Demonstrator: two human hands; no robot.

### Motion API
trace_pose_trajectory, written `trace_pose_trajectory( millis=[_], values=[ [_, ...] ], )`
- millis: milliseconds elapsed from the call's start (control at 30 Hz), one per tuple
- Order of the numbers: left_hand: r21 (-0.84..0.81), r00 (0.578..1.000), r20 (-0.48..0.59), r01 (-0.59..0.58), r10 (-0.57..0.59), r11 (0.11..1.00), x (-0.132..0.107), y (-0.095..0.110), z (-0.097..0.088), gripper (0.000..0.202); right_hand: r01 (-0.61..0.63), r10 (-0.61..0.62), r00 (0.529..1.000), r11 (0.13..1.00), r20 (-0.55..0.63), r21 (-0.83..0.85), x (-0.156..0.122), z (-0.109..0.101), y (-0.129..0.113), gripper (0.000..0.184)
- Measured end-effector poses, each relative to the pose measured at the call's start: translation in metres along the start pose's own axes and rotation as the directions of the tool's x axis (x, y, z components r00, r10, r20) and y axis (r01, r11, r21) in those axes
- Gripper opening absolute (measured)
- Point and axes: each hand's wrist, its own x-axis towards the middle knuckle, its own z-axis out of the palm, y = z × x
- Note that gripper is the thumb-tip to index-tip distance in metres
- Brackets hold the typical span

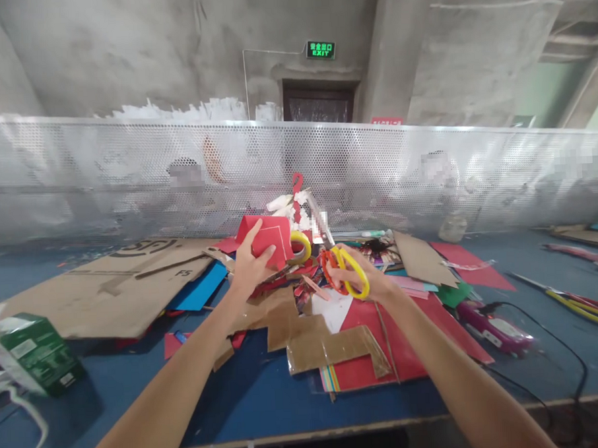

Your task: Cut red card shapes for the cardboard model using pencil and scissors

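My left hand (251,259) is closed on a folded piece of red paper (270,237) that has a pale line along its edge. In my right hand (358,274) is a pair of scissors (353,268) with yellow and red handles, its blades pointing up and away. Between the hands lies a roll of tape (302,247), partly behind the red paper. Below them, cut cardboard strips (329,345) and a large red sheet (408,338) cover the table. Behind, a red and white paper piece (298,204) stands by the perforated screen.
Flat cardboard (108,285) and a green box (34,354) are on the left. A purple device (496,327) with a black cable and another pair of scissors (574,298) lie on the right. The perforated metal screen (396,173) bounds the blue table (267,397) at the back.
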Motion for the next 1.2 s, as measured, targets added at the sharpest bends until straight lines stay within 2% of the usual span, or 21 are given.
trace_pose_trajectory(
  millis=[100,167,300,433,600,733,867,1000,1200],
  values=[
    [0.091,0.999,-0.036,0.01,-0.007,0.996,0.0,0.001,0.003,0.073,0.016,-0.018,1.0,0.987,0.015,0.162,0.005,0.022,0.009,0.063],
    [0.115,0.993,-0.115,0.015,-0.002,0.993,0.002,-0.002,0.004,0.075,-0.019,0.011,0.999,0.984,0.044,0.177,0.006,0.03,0.016,0.063],
    [0.085,0.965,-0.257,0.07,-0.046,0.994,0.007,-0.009,0.004,0.08,-0.134,0.134,0.991,0.991,0.019,-0.005,0.004,0.033,0.022,0.05],
    [0.015,0.944,-0.323,0.081,-0.072,0.997,0.006,-0.014,0.005,0.086,-0.154,0.166,0.985,0.973,0.054,-0.174,-0.004,0.031,0.01,0.048],
    [0.05,0.96,-0.275,0.059,-0.043,0.997,0.001,-0.013,0.011,0.084,-0.18,0.204,0.976,0.956,0.082,-0.234,-0.012,0.032,0.001,0.049],
    [0.096,0.973,-0.226,0.063,-0.04,0.993,-0.004,-0.004,0.017,0.086,-0.107,0.134,0.988,0.953,0.079,-0.282,-0.009,0.033,0.016,0.046],
    [0.098,0.979,-0.201,0.036,-0.015,0.995,-0.008,0.011,0.021,0.085,-0.131,0.153,0.985,0.963,0.078,-0.235,-0.008,0.032,0.03,0.046],
    [0.114,0.985,-0.172,-0.005,0.025,0.993,-0.013,0.022,0.023,0.084,-0.164,0.179,0.982,0.965,0.056,-0.203,-0.007,0.032,0.036,0.052],
    [0.137,0.984,-0.151,-0.074,0.095,0.988,-0.015,0.023,0.022,0.084,-0.144,0.151,0.988,0.97,0.019,-0.195,-0.003,0.037,0.038,0.072]
  ],
)
